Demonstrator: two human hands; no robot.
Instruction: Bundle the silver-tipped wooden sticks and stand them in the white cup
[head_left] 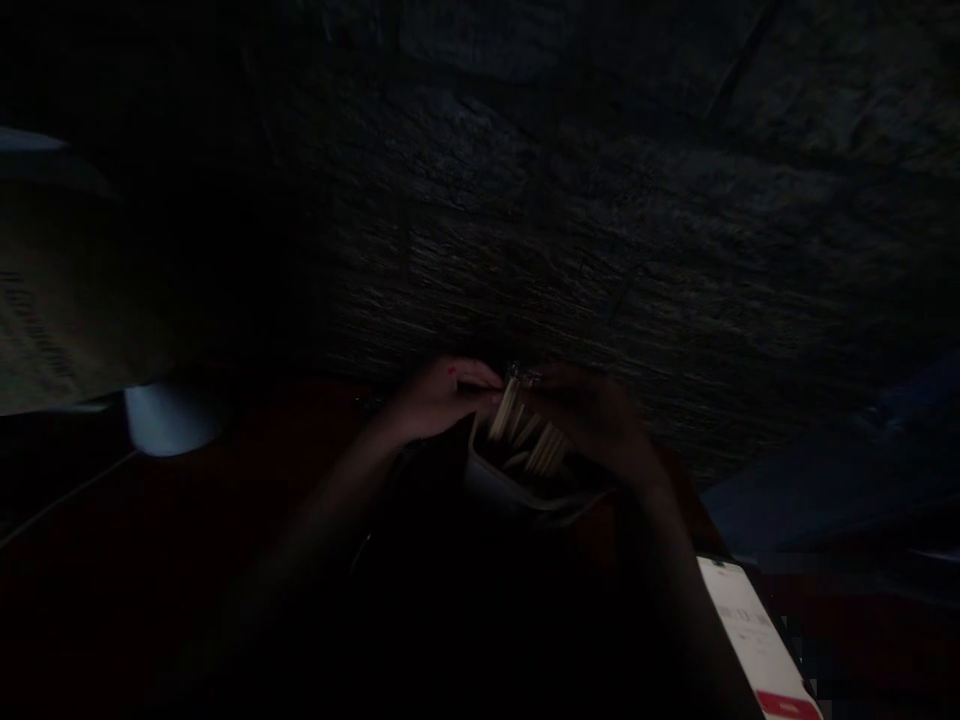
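Note:
In the dim middle of the view, pale wooden sticks (546,450) lean inside an open, dark-walled pouch or box (510,492); which kind of container it is I cannot make out. From the left, my left hand (442,398) reaches its far rim, thumb and fingers closing at the upper ends of the sticks. A red spot shows on this hand. My right hand (604,418) bends over the container's right side, close to the sticks, its fingers lost in shadow. Small shiny bits (517,371) glint between the two hands, too dark to name.
A stone-block wall (480,200) rises right behind the hands. At left are a brown printed paper bag (52,310) and a pale rounded object (169,418). A lit phone (754,630) lies beside my right forearm. The tabletop (247,450) looks dark red.

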